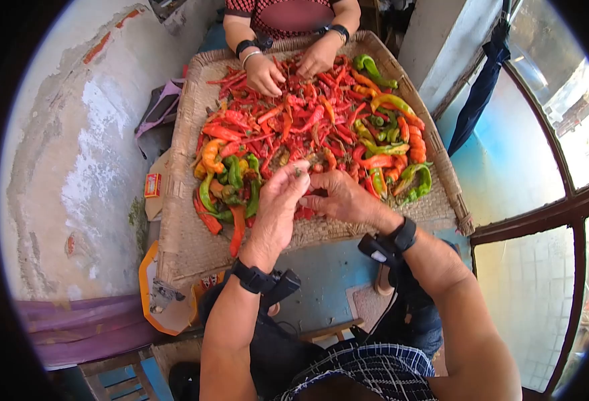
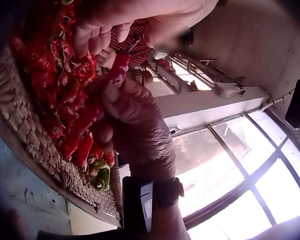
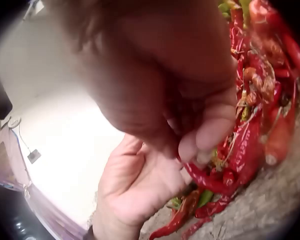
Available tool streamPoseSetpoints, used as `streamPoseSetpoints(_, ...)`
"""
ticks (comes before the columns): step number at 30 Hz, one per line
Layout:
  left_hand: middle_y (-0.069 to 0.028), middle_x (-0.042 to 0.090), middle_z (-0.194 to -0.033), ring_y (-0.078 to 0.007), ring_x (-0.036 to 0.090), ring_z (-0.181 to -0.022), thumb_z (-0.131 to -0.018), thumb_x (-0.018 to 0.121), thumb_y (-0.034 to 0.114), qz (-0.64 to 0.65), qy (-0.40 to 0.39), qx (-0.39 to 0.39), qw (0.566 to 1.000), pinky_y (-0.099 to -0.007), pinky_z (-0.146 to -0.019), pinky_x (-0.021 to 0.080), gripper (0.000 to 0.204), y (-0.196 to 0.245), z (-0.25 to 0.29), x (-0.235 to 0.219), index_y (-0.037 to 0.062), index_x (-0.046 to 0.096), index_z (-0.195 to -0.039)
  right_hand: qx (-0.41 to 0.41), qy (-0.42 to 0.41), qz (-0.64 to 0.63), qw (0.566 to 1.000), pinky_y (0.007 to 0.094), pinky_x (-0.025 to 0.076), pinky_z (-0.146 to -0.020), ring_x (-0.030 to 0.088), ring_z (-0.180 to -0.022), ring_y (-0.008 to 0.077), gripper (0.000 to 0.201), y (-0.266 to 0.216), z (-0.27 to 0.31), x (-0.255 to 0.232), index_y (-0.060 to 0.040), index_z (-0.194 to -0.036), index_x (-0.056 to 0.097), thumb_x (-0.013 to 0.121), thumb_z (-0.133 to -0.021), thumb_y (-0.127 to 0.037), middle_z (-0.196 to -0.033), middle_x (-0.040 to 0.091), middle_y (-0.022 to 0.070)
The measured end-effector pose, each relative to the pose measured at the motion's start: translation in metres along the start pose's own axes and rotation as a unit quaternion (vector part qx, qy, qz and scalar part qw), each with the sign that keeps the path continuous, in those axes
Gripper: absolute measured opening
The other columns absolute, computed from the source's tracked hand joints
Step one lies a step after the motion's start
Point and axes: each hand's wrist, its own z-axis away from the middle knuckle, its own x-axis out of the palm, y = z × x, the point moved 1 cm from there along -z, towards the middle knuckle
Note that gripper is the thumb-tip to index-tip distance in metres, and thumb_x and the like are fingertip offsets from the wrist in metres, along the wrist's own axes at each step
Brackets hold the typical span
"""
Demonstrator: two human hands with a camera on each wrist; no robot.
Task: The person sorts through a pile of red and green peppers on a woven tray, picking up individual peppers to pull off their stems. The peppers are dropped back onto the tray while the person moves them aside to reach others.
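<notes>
Though partly behind hands [image 1: 341,195], seemingly wrinkled peppers [image 1: 311,120].

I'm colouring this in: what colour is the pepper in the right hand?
Red. The left wrist view best shows the pepper in the right hand.

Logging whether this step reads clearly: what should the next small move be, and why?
Probably to pinch the upper end of the red pepper with the left hand: the right hand grips the pepper with that end sticking out past its fingers, and the left hand is close by.
</notes>
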Motion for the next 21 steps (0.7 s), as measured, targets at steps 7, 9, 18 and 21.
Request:
streamPoseSetpoints(7,-0.0061,0.058,-0.109,-0.0145,0.057,-0.098,-0.094,0.059,0.021,-0.229,0.084,0.094,0.965,-0.0282,-0.085,0.047,0.035,0.014,-0.006,-0.009,0.0042,0.052,-0.124,0.051,0.068,0.014,0.996,0.028,0.049,-0.055,0.061,-0.059,0.0133,0.017,-0.004,-0.01,-0.059,0.0014,-0.09,0.064,0.062,-0.089,-0.015,-0.065,0.062,0.007)
streamPoseSetpoints(9,-0.0077,0.061,-0.104,-0.0147,0.06,-0.09,-0.091,0.062,0.016,-0.401,0.033,0.132,0.906,-0.0267,-0.08,0.048,0.033,0.005,-0.011,-0.008,0.003,0.055,-0.12,-0.022,0.286,-0.036,0.957,0.0314,0.051,-0.058,0.062,-0.061,0.0163,0.02,0.004,-0.016,-0.073,-0.0001,-0.098,0.065,0.063,-0.089,-0.017,-0.071,0.066,0.0102)
streamPoseSetpoints(18,-0.0153,0.054,-0.108,-0.0337,0.051,-0.105,-0.073,0.076,0.018,-0.706,-0.108,0.252,0.653,-0.0418,-0.085,0.048,0.057,-0.032,0.0,0.032,0.0043,0.051,-0.123,0.137,-0.085,0.423,0.892,0.0389,0.053,-0.066,0.066,-0.076,0.0301,0.027,0.033,0.025,-0.069,-0.0033,-0.09,0.066,0.071,-0.077,-0.027,-0.08,0.066,0.0164)
streamPoseSetpoints(21,-0.0159,0.056,-0.102,-0.0342,0.055,-0.1,-0.074,0.074,0.016,-0.734,-0.108,0.217,0.634,-0.0434,-0.08,0.05,0.057,-0.039,-0.004,0.036,0.0022,0.049,-0.123,0.112,-0.038,0.501,0.857,0.0439,0.053,-0.066,0.065,-0.078,0.0349,0.027,0.047,0.032,-0.052,-0.0051,-0.091,0.064,0.07,-0.075,-0.026,-0.079,0.066,0.0173)
